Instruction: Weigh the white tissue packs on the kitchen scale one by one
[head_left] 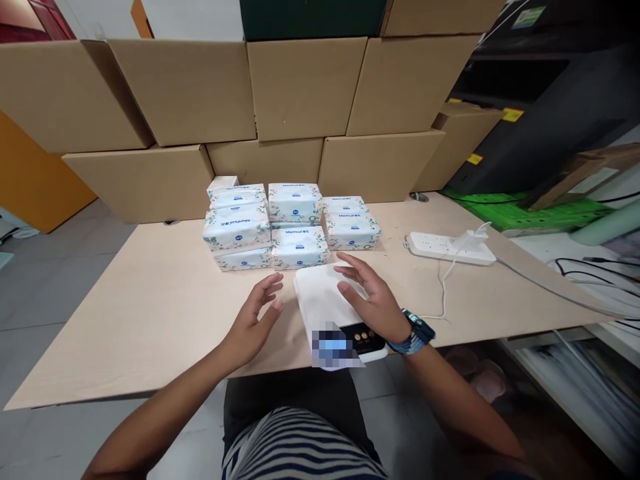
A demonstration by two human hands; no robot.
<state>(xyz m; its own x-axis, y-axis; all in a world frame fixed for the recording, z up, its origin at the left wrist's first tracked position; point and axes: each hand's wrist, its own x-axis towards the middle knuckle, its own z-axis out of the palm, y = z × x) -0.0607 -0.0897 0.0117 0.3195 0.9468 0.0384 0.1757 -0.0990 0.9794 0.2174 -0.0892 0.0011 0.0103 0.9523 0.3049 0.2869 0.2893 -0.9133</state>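
A flat white digital scale lies at the front edge of the table, its display end towards me; the display itself is blurred out. My left hand hovers just left of it, fingers apart and holding nothing. Over the scale's right side is my right hand, also empty with its fingers spread; a watch sits on that wrist. Whether the right hand touches the scale I cannot tell. Behind the scale, several packs of tissues with a floral print are stacked in uneven piles.
Large cardboard boxes form a wall along the table's back edge. To the right, a white power strip holds a plugged-in charger with a white cable. Shelving with black cables stands beyond the wooden table on the right.
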